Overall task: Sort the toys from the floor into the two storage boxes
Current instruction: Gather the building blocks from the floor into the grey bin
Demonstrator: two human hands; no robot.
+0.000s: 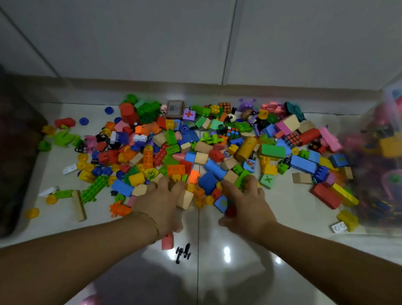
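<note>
Two bare forearms are reaching from the camera over the glossy tiled floor [224, 278]; the left hand [160, 202] is lying on the near edge of the toy pile [206, 147], fingers spread over a pale wooden block [186, 199]; the right hand [246, 208] is digging in beside it, fingers curled among studded plastic bricks, though I cannot tell whether they are gripping any. Gathering a handful is seemingly the step in hand; next, the pieces are needing a firm grip and a lift to the clear plastic box [369, 131] right of the pile, already part filled, or the dark box [6, 149] left of it; smooth wooden cylinders, matte slabs and puzzle cubes are lying mixed.
</note>
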